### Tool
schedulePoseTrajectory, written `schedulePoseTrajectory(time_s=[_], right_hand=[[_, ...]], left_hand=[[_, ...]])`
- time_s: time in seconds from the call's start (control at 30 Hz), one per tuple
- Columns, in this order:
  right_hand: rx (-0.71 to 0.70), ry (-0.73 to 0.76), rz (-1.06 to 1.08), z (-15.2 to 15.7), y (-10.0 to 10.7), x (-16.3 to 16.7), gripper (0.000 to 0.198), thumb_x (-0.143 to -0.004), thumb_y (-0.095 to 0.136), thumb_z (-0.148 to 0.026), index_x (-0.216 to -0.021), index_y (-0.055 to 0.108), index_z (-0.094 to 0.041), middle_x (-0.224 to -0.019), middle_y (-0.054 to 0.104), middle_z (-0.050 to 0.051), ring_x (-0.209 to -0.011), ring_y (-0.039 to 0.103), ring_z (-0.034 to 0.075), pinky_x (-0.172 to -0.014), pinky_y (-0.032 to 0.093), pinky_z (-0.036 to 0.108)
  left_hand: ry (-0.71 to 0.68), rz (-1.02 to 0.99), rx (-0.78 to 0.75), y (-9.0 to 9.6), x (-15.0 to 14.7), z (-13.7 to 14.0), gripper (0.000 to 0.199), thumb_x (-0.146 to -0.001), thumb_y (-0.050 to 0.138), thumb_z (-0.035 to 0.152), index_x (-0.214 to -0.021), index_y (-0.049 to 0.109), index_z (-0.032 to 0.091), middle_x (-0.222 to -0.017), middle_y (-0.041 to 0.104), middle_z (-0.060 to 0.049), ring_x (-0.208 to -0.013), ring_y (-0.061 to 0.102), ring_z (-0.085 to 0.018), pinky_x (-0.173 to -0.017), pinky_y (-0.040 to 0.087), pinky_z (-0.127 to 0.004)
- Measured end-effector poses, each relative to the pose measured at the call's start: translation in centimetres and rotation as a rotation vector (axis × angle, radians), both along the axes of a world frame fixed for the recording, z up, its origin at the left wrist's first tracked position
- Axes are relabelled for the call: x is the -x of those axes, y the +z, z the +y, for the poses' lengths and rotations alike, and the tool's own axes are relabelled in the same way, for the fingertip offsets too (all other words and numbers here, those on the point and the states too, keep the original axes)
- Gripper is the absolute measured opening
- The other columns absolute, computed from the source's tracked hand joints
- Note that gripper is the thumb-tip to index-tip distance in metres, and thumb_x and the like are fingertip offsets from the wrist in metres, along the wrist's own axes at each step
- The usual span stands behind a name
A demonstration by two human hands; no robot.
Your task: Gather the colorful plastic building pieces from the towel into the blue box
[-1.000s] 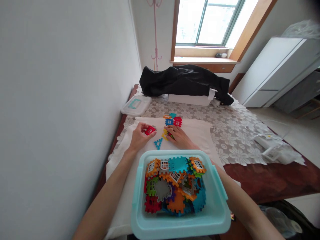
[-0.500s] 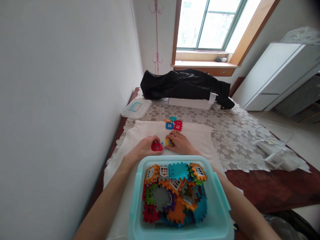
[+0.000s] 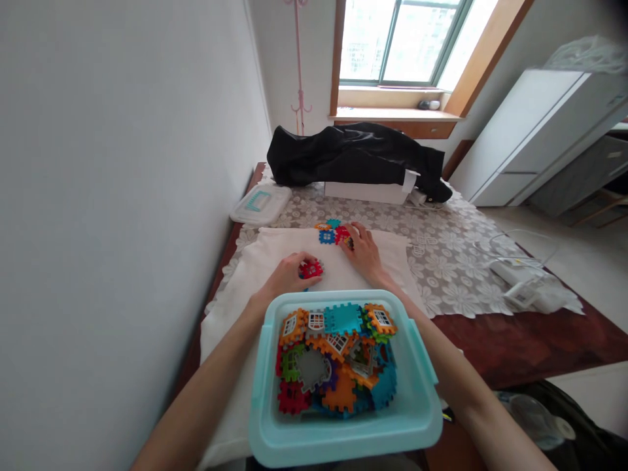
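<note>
My left hand [image 3: 287,276] rests on the white cloth [image 3: 255,261] and pinches a red toothed block [image 3: 311,269]. My right hand [image 3: 366,252] lies farther out, fingertips on a small cluster of joined blocks [image 3: 330,233] in blue, red, orange and teal, with a small piece under its fingers that I cannot make out. Close to me stands a light blue plastic tub [image 3: 343,432] filled with several colourful interlocking blocks [image 3: 333,366]. Both forearms pass along the tub's sides.
The tub's white lid [image 3: 261,204] lies at the far left of the lace tablecloth [image 3: 441,255]. A black bag [image 3: 353,154] over a white box [image 3: 367,191] sits at the far end. White cables and an adapter [image 3: 524,284] lie right. A wall runs along the left.
My right hand moved away from me to the block cluster. My left hand drew the red block nearer the tub. The blue triangle piece is out of sight.
</note>
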State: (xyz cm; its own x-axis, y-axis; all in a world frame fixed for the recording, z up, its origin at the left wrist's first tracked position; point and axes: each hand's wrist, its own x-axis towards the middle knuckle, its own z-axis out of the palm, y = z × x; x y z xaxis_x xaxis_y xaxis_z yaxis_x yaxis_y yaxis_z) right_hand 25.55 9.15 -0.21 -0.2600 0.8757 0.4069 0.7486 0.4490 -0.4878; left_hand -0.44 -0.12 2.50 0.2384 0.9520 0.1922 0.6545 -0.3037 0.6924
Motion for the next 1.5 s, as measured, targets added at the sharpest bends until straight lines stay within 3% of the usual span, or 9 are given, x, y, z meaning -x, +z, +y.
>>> schedulePoseTrajectory(time_s=[0.17, 0.27, 0.37, 0.5, 0.7, 0.9, 1.17, 1.37, 1.5], right_hand=[[0.067, 0.036, -0.165, 0.6, -0.3, -0.4, 0.06, -0.109, 0.069, -0.045, -0.163, 0.064, -0.019, -0.165, 0.064, 0.018, -0.138, 0.06, 0.043, -0.12, 0.056, 0.06], [0.085, 0.038, -0.171, 0.4, -0.1, -0.6, 0.063, -0.108, 0.071, -0.043, -0.165, 0.061, -0.02, -0.168, 0.062, 0.017, -0.139, 0.06, 0.041, -0.119, 0.056, 0.056], [0.09, 0.028, -0.177, 0.4, 0.1, -0.7, 0.067, -0.107, 0.072, -0.042, -0.168, 0.058, -0.019, -0.165, 0.062, 0.018, -0.14, 0.061, 0.04, -0.12, 0.057, 0.054], [0.1, 0.021, -0.171, 0.7, 0.1, -0.8, 0.066, -0.105, 0.075, -0.045, -0.165, 0.06, -0.021, -0.16, 0.063, 0.019, -0.14, 0.063, 0.039, -0.12, 0.057, 0.053], [0.091, 0.025, -0.156, 0.8, -0.2, -1.0, 0.068, -0.103, 0.078, -0.045, -0.163, 0.06, -0.018, -0.152, 0.066, 0.019, -0.137, 0.065, 0.039, -0.12, 0.056, 0.052], [0.071, 0.055, -0.105, 1.4, -1.0, -1.4, 0.05, -0.101, 0.08, -0.046, -0.141, 0.071, -0.017, -0.142, 0.069, 0.02, -0.134, 0.065, 0.039, -0.12, 0.056, 0.052], [0.056, 0.089, -0.11, 1.6, -1.4, -1.9, 0.057, -0.101, 0.079, -0.042, -0.152, 0.068, -0.017, -0.143, 0.07, 0.02, -0.132, 0.066, 0.04, -0.12, 0.055, 0.053], [0.065, 0.082, -0.06, 1.7, -1.3, -1.8, 0.056, -0.097, 0.079, -0.034, -0.149, 0.07, -0.016, -0.142, 0.072, 0.019, -0.134, 0.066, 0.038, -0.121, 0.055, 0.051], [0.085, 0.087, 0.028, 1.8, -1.3, -2.1, 0.054, -0.096, 0.075, -0.032, -0.148, 0.072, -0.019, -0.139, 0.073, 0.017, -0.132, 0.069, 0.036, -0.12, 0.056, 0.049]], left_hand=[[-0.019, 0.029, -0.179, 0.2, -2.2, 5.1, 0.031, -0.094, 0.083, 0.04, -0.119, 0.073, 0.024, -0.128, 0.081, -0.012, -0.127, 0.075, -0.033, -0.119, 0.057, -0.051], [-0.059, 0.094, -0.191, -0.1, -3.4, 8.1, 0.033, -0.096, 0.081, 0.039, -0.124, 0.072, 0.025, -0.141, 0.078, -0.013, -0.135, 0.073, -0.035, -0.123, 0.055, -0.051], [-0.058, 0.14, -0.148, -1.2, -3.7, 9.6, 0.037, -0.097, 0.078, 0.04, -0.129, 0.071, 0.025, -0.14, 0.078, -0.013, -0.13, 0.075, -0.036, -0.118, 0.058, -0.05], [-0.078, 0.167, -0.142, -2.1, -3.3, 9.7, 0.039, -0.098, 0.075, 0.045, -0.129, 0.072, 0.024, -0.136, 0.078, -0.013, -0.125, 0.076, -0.036, -0.115, 0.058, -0.049], [-0.075, 0.178, -0.165, -1.7, -3.4, 9.2, 0.039, -0.095, 0.076, 0.043, -0.128, 0.073, 0.021, -0.136, 0.078, -0.015, -0.128, 0.074, -0.036, -0.118, 0.057, -0.049], [-0.082, 0.203, -0.207, -1.6, -3.3, 8.9, 0.037, -0.095, 0.075, 0.042, -0.123, 0.076, 0.019, -0.133, 0.079, -0.018, -0.13, 0.071, -0.038, -0.122, 0.054, -0.052], [-0.128, 0.225, -0.182, -1.4, -3.1, 8.9, 0.051, -0.099, 0.071, 0.046, -0.142, 0.074, 0.019, -0.148, 0.076, -0.018, -0.141, 0.068, -0.038, -0.128, 0.05, -0.052], [-0.115, 0.293, -0.199, -2.0, -2.7, 9.1, 0.061, -0.093, 0.079, 0.052, -0.144, 0.076, 0.019, -0.143, 0.08, -0.018, -0.137, 0.067, -0.042, -0.127, 0.05, -0.056], [-0.115, 0.246, -0.198, -2.3, -2.8, 9.0, 0.053, -0.093, 0.079, 0.049, -0.137, 0.08, 0.02, -0.141, 0.08, -0.017, -0.137, 0.067, -0.043, -0.128, 0.048, -0.058]])
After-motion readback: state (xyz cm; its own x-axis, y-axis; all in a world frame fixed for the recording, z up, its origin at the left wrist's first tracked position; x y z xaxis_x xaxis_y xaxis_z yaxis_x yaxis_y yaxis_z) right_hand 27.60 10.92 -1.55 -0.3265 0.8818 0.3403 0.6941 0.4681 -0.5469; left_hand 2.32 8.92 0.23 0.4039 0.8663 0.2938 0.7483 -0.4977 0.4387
